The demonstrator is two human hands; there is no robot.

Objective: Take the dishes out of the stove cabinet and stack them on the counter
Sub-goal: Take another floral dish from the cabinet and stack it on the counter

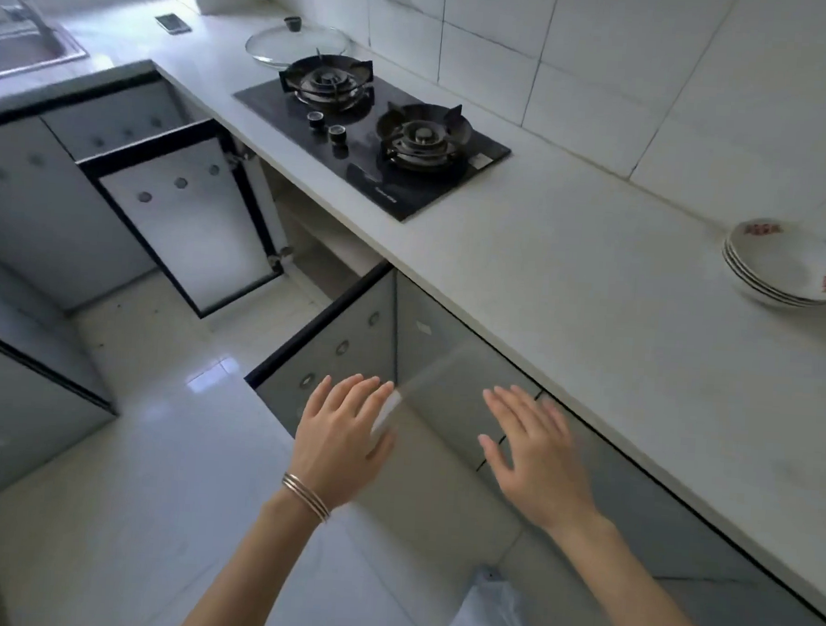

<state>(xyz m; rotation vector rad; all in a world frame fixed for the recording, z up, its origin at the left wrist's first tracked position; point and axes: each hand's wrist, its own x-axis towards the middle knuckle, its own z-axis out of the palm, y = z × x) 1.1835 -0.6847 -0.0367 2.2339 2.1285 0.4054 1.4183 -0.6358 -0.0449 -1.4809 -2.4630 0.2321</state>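
Note:
A stack of white shallow bowls [786,268] with red markings sits on the white counter [596,285] at the far right. Below the black two-burner stove [374,131], the cabinet stands with both doors swung out: the left door [189,217] and the right door [346,352]. The cabinet's inside is dim, and no dishes show in it. My left hand [341,434], with bangles on the wrist, hovers with fingers spread at the right door's edge. To its right, my right hand [533,455] is also open and empty, in front of a shut cabinet front.
A glass pot lid [297,47] lies behind the stove. A sink [26,47] is at the far left with a small dark object [172,22] on the counter near it. A white plastic bag [484,617] sits on the tiled floor by my right forearm.

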